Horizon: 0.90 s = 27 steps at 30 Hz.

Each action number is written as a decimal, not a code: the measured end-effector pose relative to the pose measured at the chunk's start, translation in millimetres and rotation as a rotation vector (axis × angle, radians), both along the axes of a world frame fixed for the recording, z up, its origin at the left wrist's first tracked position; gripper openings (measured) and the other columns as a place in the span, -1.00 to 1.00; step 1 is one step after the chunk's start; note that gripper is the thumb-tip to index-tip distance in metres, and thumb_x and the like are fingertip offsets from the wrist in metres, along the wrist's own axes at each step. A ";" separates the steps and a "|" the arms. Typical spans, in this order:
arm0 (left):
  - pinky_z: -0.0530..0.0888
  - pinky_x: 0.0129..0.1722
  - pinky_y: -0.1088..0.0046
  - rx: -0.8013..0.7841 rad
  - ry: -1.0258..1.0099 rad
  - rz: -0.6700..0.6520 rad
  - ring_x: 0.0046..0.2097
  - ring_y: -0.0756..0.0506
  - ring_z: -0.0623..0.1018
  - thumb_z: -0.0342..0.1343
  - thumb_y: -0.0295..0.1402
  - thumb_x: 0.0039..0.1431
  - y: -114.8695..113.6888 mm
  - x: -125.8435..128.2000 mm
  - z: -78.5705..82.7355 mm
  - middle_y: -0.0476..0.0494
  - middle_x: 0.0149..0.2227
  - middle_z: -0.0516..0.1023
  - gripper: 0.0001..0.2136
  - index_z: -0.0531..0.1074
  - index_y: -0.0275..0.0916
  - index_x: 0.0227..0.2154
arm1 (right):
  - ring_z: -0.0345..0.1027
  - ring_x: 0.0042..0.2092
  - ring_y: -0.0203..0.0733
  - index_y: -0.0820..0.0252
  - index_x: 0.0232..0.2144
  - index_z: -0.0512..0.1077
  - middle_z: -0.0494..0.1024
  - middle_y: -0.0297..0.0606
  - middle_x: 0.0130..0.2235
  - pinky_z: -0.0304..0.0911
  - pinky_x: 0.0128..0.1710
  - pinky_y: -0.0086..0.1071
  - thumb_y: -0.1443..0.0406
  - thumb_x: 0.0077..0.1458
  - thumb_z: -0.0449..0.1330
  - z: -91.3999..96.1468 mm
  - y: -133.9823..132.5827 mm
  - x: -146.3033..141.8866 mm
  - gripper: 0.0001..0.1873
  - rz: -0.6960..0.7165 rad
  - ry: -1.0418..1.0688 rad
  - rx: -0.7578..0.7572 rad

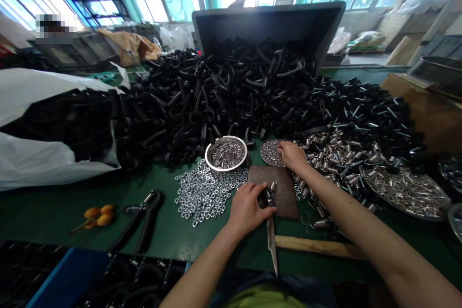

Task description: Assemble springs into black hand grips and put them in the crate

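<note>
Left hand: thumb and fingers pinch a black part, a metal spring at its upper end, over the brown plate.
Right hand: fingertips close together at the small dish (whether they grip a bit of metal, I cannot tell).
Black part: seemingly half assembled.
Done: apparently the black-handled tool, lying on the bench.
Left: most, judging by loose springs, nuts and heaped black handles.

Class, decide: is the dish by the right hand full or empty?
Not empty: the dish holds small metal pieces across its visible inside; depth unclear.
</note>
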<state>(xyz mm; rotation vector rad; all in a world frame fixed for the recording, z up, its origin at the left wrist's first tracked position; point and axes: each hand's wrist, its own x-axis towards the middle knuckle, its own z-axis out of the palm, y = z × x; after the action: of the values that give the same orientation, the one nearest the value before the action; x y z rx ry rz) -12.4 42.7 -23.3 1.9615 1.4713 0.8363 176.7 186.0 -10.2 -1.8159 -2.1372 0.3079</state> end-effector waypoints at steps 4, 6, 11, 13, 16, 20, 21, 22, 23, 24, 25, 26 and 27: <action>0.43 -0.13 0.29 -0.423 -0.672 0.228 -0.16 -0.14 0.47 0.27 -0.11 -0.12 4.7 -3.3 5.0 -0.16 -0.18 0.49 -0.51 0.44 -0.20 -0.10 | 0.41 -0.26 -0.23 0.24 -0.27 0.43 0.55 -0.22 -0.28 0.25 -0.26 -0.41 0.29 0.15 0.02 13.4 -34.0 0.1 -0.79 0.053 0.188 -0.054; 0.48 -0.30 0.38 -0.671 -1.016 0.298 -0.29 -0.07 0.49 0.21 -0.08 -0.05 5.5 -6.1 9.1 -0.15 -0.27 0.50 -0.57 0.45 -0.24 -0.17 | 0.41 -0.34 -0.28 0.21 -0.29 0.42 0.55 -0.29 -0.34 0.26 -0.35 -0.44 0.25 0.16 0.02 19.3 -59.8 -3.3 -0.78 0.097 0.262 -0.092; 0.49 -0.49 0.50 -0.956 -1.406 0.359 -0.44 0.01 0.48 0.16 -0.11 0.02 -0.4 -7.2 18.5 -0.09 -0.40 0.47 -0.67 0.43 -0.29 -0.28 | 0.39 -0.33 -0.25 0.17 -0.39 0.41 0.53 -0.32 -0.38 0.23 -0.32 -0.40 0.29 0.15 0.06 25.5 -110.7 -19.6 -0.86 0.256 0.401 -0.049; 0.49 -0.49 0.52 -0.971 -1.459 0.336 -0.44 0.02 0.48 0.16 -0.12 0.04 -3.8 -5.4 20.0 -0.09 -0.41 0.46 -0.68 0.43 -0.29 -0.27 | 0.39 -0.31 -0.22 0.18 -0.40 0.39 0.52 -0.29 -0.36 0.22 -0.29 -0.37 0.33 0.15 0.06 24.2 -118.4 -25.1 -0.87 0.308 0.337 0.001; 0.50 -0.49 0.52 -0.963 -1.465 0.321 -0.44 0.02 0.48 0.16 -0.13 0.04 -7.8 -3.3 19.3 -0.09 -0.41 0.47 -0.68 0.44 -0.31 -0.28 | 0.37 -0.30 -0.20 0.20 -0.38 0.37 0.49 -0.25 -0.36 0.20 -0.29 -0.36 0.37 0.17 0.05 21.3 -121.9 -29.0 -0.88 0.352 0.208 0.071; 0.52 -0.45 0.48 -0.881 -1.357 0.307 -0.43 0.01 0.49 0.20 -0.14 0.00 -9.7 -5.0 16.9 -0.10 -0.38 0.49 -0.67 0.46 -0.30 -0.29 | 0.33 -0.32 -0.21 0.22 -0.38 0.36 0.46 -0.25 -0.39 0.16 -0.34 -0.39 0.36 0.19 0.02 19.2 -122.3 -27.7 -0.86 0.413 0.052 0.179; 0.52 -0.43 0.47 -0.860 -1.312 0.280 -0.40 0.00 0.49 0.21 -0.14 -0.02 -9.2 -6.6 16.8 -0.10 -0.37 0.50 -0.67 0.47 -0.29 -0.27 | 0.32 -0.33 -0.21 0.22 -0.39 0.35 0.45 -0.26 -0.39 0.14 -0.36 -0.39 0.35 0.20 0.02 18.7 -121.6 -26.3 -0.85 0.442 0.011 0.217; 0.52 -0.41 0.46 -0.845 -1.262 0.236 -0.36 -0.02 0.50 0.22 -0.15 -0.02 -8.1 -8.5 17.1 -0.12 -0.34 0.51 -0.66 0.47 -0.28 -0.24 | 0.31 -0.34 -0.22 0.22 -0.40 0.35 0.45 -0.26 -0.40 0.13 -0.37 -0.39 0.33 0.21 0.02 18.0 -120.5 -24.5 -0.84 0.481 -0.026 0.258; 0.51 -0.39 0.45 -0.838 -1.207 0.176 -0.31 -0.05 0.51 0.21 -0.15 -0.02 -6.3 -10.7 17.5 -0.14 -0.30 0.53 -0.64 0.47 -0.27 -0.20 | 0.30 -0.34 -0.22 0.22 -0.40 0.35 0.44 -0.27 -0.41 0.12 -0.38 -0.39 0.32 0.21 0.02 17.1 -118.8 -22.1 -0.83 0.531 -0.057 0.299; 0.50 -0.35 0.43 -0.832 -1.148 0.108 -0.26 -0.08 0.52 0.20 -0.15 -0.01 -3.7 -13.0 18.1 -0.17 -0.27 0.54 -0.63 0.47 -0.27 -0.17 | 0.30 -0.34 -0.23 0.22 -0.38 0.36 0.45 -0.27 -0.41 0.10 -0.38 -0.39 0.31 0.22 0.01 15.7 -116.6 -19.3 -0.82 0.586 -0.084 0.341; 0.49 -0.29 0.40 -0.819 -1.088 0.039 -0.21 -0.11 0.52 0.18 -0.15 0.01 -0.5 -15.1 18.5 -0.19 -0.23 0.54 -0.61 0.47 -0.28 -0.14 | 0.30 -0.33 -0.23 0.22 -0.35 0.37 0.45 -0.27 -0.40 0.10 -0.37 -0.39 0.31 0.23 0.01 14.0 -114.0 -16.2 -0.83 0.639 -0.113 0.381; 0.47 -0.22 0.37 -0.793 -1.021 -0.020 -0.17 -0.12 0.51 0.18 -0.16 0.01 3.1 -16.8 18.7 -0.21 -0.20 0.55 -0.60 0.47 -0.29 -0.12 | 0.30 -0.32 -0.23 0.23 -0.28 0.38 0.46 -0.26 -0.38 0.09 -0.36 -0.38 0.32 0.23 0.00 11.7 -111.0 -12.7 -0.83 0.686 -0.149 0.422; 0.44 -0.15 0.34 -0.755 -0.940 -0.065 -0.14 -0.14 0.51 0.19 -0.16 0.00 7.0 -18.0 18.5 -0.22 -0.18 0.55 -0.58 0.46 -0.30 -0.10 | 0.29 -0.31 -0.23 0.24 -0.21 0.38 0.47 -0.26 -0.36 0.07 -0.36 -0.37 0.33 0.24 -0.01 8.9 -107.8 -9.2 -0.82 0.724 -0.196 0.464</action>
<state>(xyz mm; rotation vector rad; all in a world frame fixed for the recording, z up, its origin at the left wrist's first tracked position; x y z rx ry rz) -30.4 49.7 -4.8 0.8415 0.9185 0.8254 167.5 78.2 -1.3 -0.8121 -2.6535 -0.2118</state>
